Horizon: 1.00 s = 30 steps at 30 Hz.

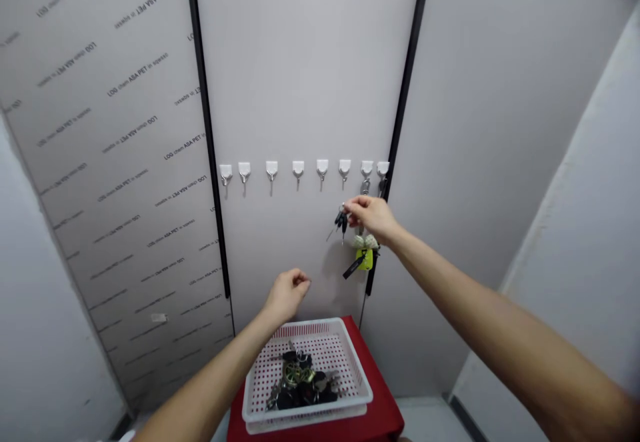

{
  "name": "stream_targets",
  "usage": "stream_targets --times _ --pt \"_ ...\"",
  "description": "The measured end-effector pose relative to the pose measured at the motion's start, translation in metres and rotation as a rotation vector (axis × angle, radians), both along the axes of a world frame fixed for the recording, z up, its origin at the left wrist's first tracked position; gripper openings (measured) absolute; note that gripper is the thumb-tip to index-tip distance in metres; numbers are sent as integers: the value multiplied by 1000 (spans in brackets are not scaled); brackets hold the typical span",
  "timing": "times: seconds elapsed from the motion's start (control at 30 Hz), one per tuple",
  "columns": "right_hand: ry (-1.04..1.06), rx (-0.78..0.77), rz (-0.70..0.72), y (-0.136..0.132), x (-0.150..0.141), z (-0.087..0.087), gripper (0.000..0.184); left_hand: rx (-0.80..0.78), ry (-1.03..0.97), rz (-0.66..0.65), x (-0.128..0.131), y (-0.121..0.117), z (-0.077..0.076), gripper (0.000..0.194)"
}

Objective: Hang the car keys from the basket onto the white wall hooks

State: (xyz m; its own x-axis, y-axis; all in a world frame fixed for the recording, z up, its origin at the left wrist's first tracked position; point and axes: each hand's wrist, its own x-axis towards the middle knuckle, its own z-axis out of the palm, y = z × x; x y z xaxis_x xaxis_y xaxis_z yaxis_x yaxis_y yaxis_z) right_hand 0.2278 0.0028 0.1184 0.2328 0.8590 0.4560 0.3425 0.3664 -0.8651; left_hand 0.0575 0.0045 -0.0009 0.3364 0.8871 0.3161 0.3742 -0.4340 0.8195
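My right hand (373,217) is raised to the wall and pinches a small bunch of keys (341,222) just below the row of white hooks (299,170). A key set with a yellow tag (365,255) hangs from one of the right-hand hooks, partly behind that hand. My left hand (289,293) hovers lower, above the white basket (345,345), with its fingers curled loosely and nothing visible in them. In the basket lies a pile of key bunches (300,382) with dark fobs.
The basket sits on a red stand (387,405) against the white wall panel. Black vertical strips (207,135) frame the panel. A film-covered board (115,142) leans at the left, and a white wall closes in at the right.
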Motion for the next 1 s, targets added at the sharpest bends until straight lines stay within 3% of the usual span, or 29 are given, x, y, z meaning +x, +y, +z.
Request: stream_targets --times 0.1,0.2,0.3,0.43,0.57,0.63,0.7,0.73,0.83,0.87,0.93,1.0 --pt "-2 124 -92 17 6 25 7 37 -33 -31 8 -1 27 12" --pt "6 181 -161 33 9 39 6 46 -26 -45 11 -3 32 12" --pt "-37 146 -258 49 12 41 7 4 17 -25 7 -1 13 13" --pt "-115 70 -305 63 17 32 11 -49 111 26 -6 5 -26 15" --pt "-218 232 -397 56 16 14 21 -83 297 45 -21 1 -70 17" --pt "-294 362 -469 42 9 -9 26 -118 427 25 -27 -7 -90 19" --pt "-398 350 -405 23 -3 -47 28 -108 536 -1 -32 -16 -107 24" --pt "-466 270 -298 12 -11 -71 28 -86 573 -10 -33 -20 -112 26" --pt "-734 -184 264 -22 -34 -149 27 -29 627 -22 -34 -27 -118 29" --pt "-801 -304 379 -32 -40 -173 28 -29 639 -17 -34 -28 -118 29" --pt "-899 -424 479 -46 -50 -209 29 -21 655 13 -34 -28 -118 28" --pt "-918 -462 431 -53 -56 -229 27 6 646 54 -34 -26 -119 26"
